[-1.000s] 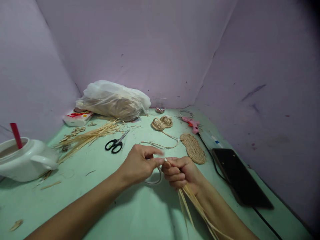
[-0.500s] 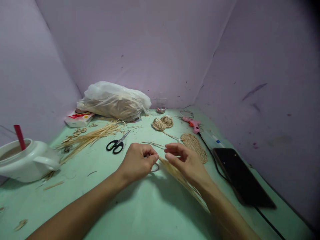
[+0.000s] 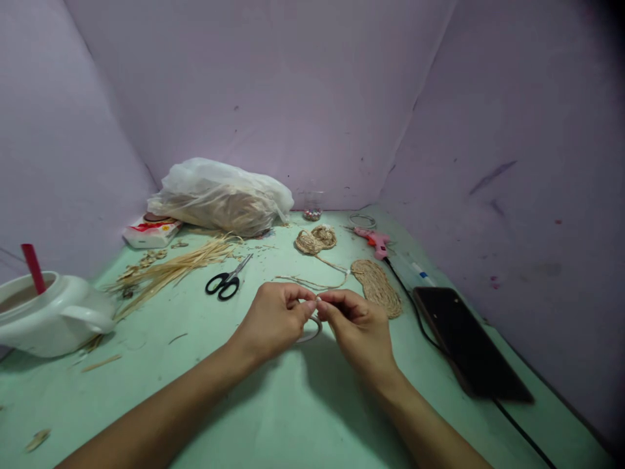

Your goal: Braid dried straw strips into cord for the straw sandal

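Note:
My left hand (image 3: 273, 319) and my right hand (image 3: 359, 329) meet fingertip to fingertip over the green table (image 3: 273, 404). Both pinch a small pale ring (image 3: 311, 331), whose lower arc shows between and below the hands. The left thumb and forefinger close on its left side. The right fingers curl round its right side; whether they also hold straw strands is hidden under the hand. A flat coiled straw mat (image 3: 377, 288) lies just beyond the right hand.
Black scissors (image 3: 224, 281) and a bundle of loose straw (image 3: 170, 268) lie left of centre. A plastic bag (image 3: 219, 195) sits at the back, a white pot (image 3: 53, 312) at far left. A pink glue gun (image 3: 372, 240), its cord and a dark phone (image 3: 469, 345) lie to the right.
The right hand's straw strands, seen trailing toward me earlier, no longer show. The right hand swung out, then came back, and its fingertips meet the left hand's at the ring again.

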Available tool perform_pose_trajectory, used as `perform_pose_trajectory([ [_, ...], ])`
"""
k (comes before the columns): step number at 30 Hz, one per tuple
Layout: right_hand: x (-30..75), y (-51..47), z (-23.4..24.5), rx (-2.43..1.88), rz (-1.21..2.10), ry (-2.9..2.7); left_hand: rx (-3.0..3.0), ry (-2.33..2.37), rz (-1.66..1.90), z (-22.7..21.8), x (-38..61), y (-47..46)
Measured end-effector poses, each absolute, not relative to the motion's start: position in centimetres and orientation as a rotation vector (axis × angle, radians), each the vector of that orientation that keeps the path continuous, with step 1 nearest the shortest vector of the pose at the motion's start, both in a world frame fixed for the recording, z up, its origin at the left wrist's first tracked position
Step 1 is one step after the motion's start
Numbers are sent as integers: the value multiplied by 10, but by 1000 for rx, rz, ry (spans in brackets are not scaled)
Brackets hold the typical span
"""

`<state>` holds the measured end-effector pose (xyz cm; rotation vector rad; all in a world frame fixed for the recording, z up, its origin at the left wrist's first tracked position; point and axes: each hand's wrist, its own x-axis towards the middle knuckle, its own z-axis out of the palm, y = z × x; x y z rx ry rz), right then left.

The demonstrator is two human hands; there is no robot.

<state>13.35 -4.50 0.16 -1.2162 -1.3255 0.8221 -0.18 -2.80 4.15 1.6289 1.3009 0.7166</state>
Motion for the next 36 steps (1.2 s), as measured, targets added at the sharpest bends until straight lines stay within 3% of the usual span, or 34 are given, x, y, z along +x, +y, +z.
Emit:
perform_pose_trajectory([
  [9,129,-48,7,-1183,1128,-1209,2104,1280,746,41,-6,-29],
  [20,126,-63,4,-1063,545,-1503,1356,1091,854,35,7,-34],
  [24,123,-75,12,-816,516,-1728,1269,1159,861,30,2,-22],
  [28,125,-70,17,-996,728,-1367,1697,1385,903,44,-25,-2],
  [32,130,-50,13,-971,1320,-871,2296,1890,1119,53,-56,18],
  [36,130,-39,3,-864,1686,-628,2661,2177,767,31,-68,36],
])
